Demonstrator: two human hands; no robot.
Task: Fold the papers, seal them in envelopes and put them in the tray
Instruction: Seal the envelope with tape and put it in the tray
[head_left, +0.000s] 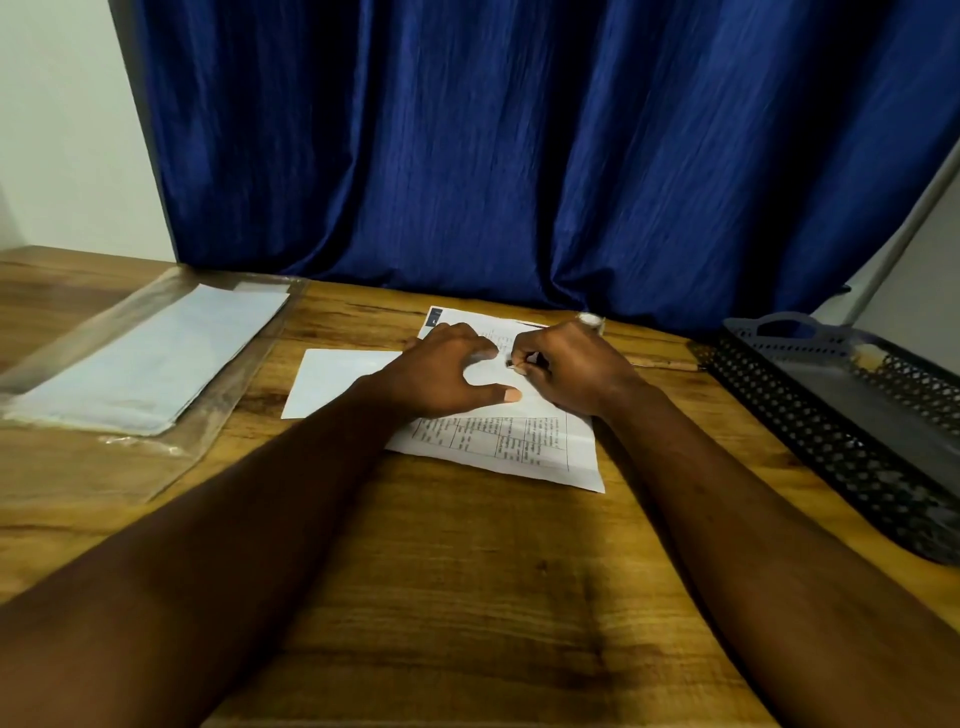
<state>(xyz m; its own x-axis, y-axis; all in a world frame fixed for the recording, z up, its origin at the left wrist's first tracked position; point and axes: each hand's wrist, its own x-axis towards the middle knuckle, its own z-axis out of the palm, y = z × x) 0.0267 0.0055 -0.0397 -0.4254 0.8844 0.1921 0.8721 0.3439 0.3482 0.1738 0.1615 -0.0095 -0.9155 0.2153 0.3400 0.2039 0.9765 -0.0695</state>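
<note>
My left hand (441, 371) lay spread and flat, fingers splayed and thumb stretched toward me, pressing down on a white envelope (337, 387) that stuck out to the left from under my palm. My right hand (566, 364) sat just beside it, curled into a loose fist with the fingertips pinched together near the left index finger; what they pinched was too small and dark for me to tell, perhaps only an edge of paper. Both hands rested over a printed paper (514, 447), whose near part showed a table of small text and whose far corner, with a dark blue header, peeked out beyond my left knuckles. A small pale round thing (589, 319) stood just beyond my right hand, blurred. All of this lay on the wooden tabletop (467, 597). Well off to the left a stack of pale envelopes (156, 353) lay inside a clear plastic wrapper (130, 452). At the right edge stood the dark perforated tray (831, 431). Behind everything hung a deep blue curtain (519, 156).
</note>
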